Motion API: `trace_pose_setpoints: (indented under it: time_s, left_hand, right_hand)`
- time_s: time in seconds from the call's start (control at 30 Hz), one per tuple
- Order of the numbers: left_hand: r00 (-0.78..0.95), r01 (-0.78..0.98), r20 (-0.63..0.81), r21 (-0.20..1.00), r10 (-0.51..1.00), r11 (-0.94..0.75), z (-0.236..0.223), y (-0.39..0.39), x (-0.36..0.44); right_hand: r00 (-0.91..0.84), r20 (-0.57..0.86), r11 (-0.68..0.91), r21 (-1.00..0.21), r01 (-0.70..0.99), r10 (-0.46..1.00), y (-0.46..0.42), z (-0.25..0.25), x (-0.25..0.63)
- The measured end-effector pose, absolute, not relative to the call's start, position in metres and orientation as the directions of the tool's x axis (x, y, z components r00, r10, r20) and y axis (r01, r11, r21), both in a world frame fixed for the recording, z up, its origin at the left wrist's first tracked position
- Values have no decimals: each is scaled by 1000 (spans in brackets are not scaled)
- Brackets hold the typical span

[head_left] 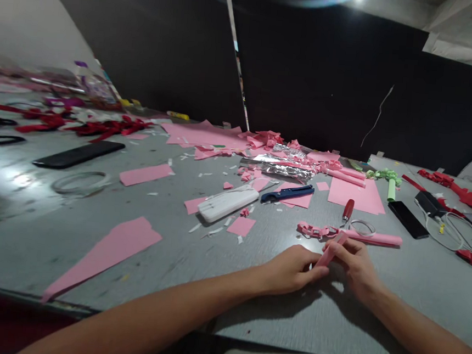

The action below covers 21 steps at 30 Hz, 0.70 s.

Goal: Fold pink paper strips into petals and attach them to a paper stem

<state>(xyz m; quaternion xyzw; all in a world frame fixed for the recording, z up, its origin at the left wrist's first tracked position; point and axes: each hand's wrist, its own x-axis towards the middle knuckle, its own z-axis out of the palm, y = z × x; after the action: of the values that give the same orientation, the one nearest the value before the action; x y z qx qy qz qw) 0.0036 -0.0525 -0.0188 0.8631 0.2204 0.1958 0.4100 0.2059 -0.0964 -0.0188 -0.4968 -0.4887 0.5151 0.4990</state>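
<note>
Between my two hands is a narrow pink paper strip (327, 254), held up at a slant over the table. My left hand (296, 269) pinches its lower end between thumb and fingers. The upper end is gripped by my right hand (354, 264). Just beyond my fingers lies a pink paper roll (379, 239) with a curled pink paper chain (314, 229) at its left. A coil of thin wire (362, 227) rests against the roll, and a red-handled tool (347, 210) points toward it.
A white oblong object (229, 203) and a dark blue tool (287, 193) lie left of my hands. Pink sheets (357, 194), crumpled foil (280, 167) and scraps are farther back. A black phone (408, 219), charger and cable (458, 232) lie right. A dark panel (310, 79) stands behind.
</note>
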Motion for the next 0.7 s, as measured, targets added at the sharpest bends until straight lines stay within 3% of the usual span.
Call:
trace_pose_setpoints:
  time_s: [0.2,0.3,0.43,0.7]
  left_hand:
    - [712,172,232,857,662,-486,-12,-44,-3]
    - [624,138,209,919,753,-370,-11,-41,-3]
    - [645,113,158,948,747,-297,-12,-41,-1]
    - [629,131,172,938,758,-321,-11,-43,-1]
  right_hand:
    - [-134,-9,-8,-1000,13,991,-98,-13,212]
    - [-265,-55,-18,-990,140,963,-98,-14,212]
    - [-312,-97,-4,-958,287,945,-98,-18,209]
    - [-318,-69,-3,-979,202,945,-97,-24,210]
